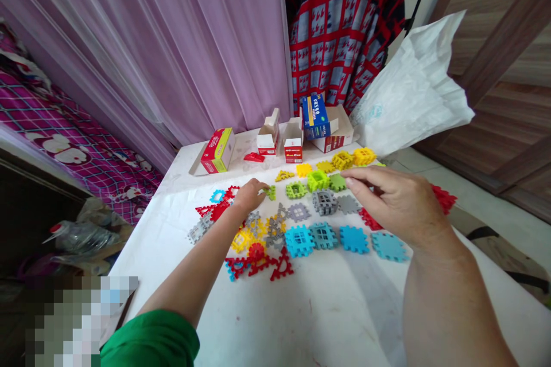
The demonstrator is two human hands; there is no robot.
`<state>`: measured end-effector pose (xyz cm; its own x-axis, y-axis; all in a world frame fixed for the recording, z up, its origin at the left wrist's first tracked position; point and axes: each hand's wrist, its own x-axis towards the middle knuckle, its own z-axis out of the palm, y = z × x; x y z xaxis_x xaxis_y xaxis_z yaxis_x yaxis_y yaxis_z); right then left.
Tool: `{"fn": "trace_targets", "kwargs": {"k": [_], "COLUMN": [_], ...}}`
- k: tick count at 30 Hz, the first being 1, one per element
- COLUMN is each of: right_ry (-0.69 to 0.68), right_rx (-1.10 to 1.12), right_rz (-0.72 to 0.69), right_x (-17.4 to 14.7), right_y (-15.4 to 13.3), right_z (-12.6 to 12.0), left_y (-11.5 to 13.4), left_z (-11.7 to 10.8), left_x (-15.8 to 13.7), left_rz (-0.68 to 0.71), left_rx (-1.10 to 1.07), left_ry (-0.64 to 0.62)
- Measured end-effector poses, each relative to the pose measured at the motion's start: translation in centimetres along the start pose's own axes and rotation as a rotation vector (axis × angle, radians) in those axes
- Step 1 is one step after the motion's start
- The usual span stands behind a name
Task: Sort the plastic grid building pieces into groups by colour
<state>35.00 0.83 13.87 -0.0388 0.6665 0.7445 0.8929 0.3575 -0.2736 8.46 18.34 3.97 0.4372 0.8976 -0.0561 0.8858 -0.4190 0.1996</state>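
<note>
My left hand [249,195] reaches over the table, fingertips closed on the edge of a small light green interlocking piece [271,193]. My right hand [398,200] has thumb and index finger pinched at the upper right corner of a flat green square tile [337,183]. Between them sit a green window tile [296,190] and a bright green cube [318,180]. A grey cube [325,202] and a grey window tile [298,212] lie nearer me. In front is a row of blue tiles [353,239]. Yellow pieces [342,160] line the far side.
Left of centre, red triangle pieces [282,265], yellow pieces [242,239] and grey pieces lie jumbled. Small cardboard boxes [293,146], a pink and yellow box [218,150] and a blue box [315,116] stand at the back. A white sack [415,86] leans at the back right.
</note>
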Motion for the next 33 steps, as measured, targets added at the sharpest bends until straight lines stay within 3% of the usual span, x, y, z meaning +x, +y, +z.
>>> {"fn": "trace_targets", "kwargs": {"k": [10, 22, 33], "right_ry": [-0.009, -0.029, -0.027], "right_rx": [0.003, 0.002, 0.004], "right_rz": [0.024, 0.054, 0.045], "right_x": [-0.1, -0.2, -0.1], "right_y": [0.2, 0.3, 0.3], "right_z": [0.2, 0.2, 0.0], "left_y": [0.4, 3.5, 2.5], "left_z": [0.4, 1.3, 0.8], "left_x": [0.7, -0.5, -0.5], "left_rz": [0.159, 0.097, 0.124], "left_rx": [0.181, 0.244, 0.204], "left_ry": [-0.043, 0.035, 0.041]}}
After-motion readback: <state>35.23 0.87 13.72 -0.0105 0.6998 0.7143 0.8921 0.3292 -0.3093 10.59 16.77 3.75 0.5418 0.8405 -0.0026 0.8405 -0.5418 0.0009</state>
